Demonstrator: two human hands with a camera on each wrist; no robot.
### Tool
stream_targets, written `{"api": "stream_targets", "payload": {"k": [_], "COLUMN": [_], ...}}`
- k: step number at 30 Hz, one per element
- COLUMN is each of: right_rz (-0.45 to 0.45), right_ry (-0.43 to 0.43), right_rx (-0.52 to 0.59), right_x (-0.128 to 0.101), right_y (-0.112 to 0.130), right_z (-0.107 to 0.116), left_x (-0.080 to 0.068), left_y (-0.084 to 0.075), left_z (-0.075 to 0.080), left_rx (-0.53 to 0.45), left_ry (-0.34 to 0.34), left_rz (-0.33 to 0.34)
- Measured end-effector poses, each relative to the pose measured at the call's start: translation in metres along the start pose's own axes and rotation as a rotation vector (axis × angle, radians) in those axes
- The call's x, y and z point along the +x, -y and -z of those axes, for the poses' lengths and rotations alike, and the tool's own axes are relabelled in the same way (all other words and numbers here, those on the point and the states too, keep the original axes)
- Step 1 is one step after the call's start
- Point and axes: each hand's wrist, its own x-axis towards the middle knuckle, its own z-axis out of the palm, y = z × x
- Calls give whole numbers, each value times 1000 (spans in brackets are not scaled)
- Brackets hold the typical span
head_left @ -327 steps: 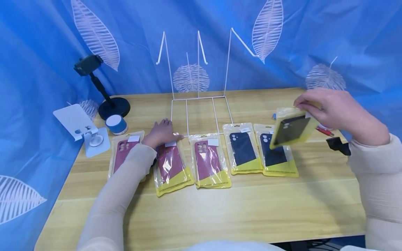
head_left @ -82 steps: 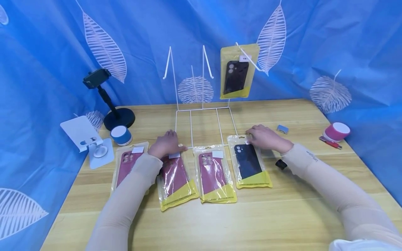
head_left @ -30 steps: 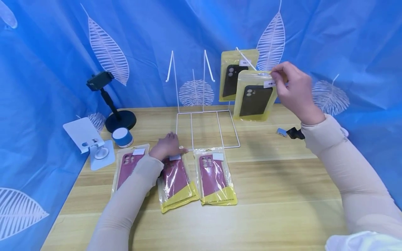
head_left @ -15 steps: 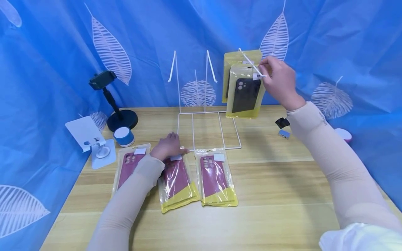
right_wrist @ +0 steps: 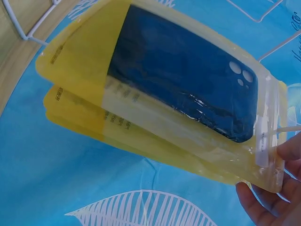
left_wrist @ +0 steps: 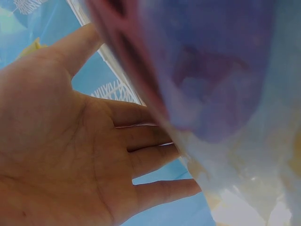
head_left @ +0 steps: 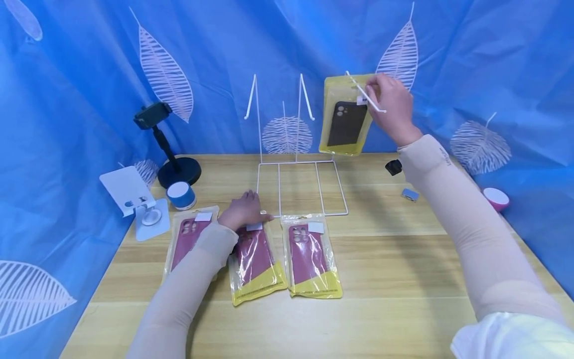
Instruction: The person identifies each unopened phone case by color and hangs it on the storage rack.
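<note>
Blue backdrop, right hand [head_left: 391, 105] on dark case packet [head_left: 344, 119]

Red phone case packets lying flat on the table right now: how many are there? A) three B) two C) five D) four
A: the head view shows three red case packets in a row on the table, the left hand resting on the top of the middle one, while the right hand holds a dark case packet up at the wire rack.
</note>
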Motion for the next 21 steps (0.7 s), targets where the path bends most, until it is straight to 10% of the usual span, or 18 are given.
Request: {"api": "stream_targets", "payload": {"k": [9, 14, 18, 21], "right_rz": [-18, -78, 59, 136], "right_ry": [-70, 392, 804, 940], "right_rx": [116, 38, -18, -21], "right_x": [-47, -126, -170, -188], "right_y": [-13, -18, -16, -15], "right_z": [-5, -28, -51, -63], "left_x": [2, 3, 1, -1], "left_y": [-2, -4, -3, -3], "left_z": [0, 2, 4, 5], "left_rx": [7, 22, 43, 41], "left_ry": [-2, 9, 16, 23], "left_rz": [-13, -33, -28, -31]}}
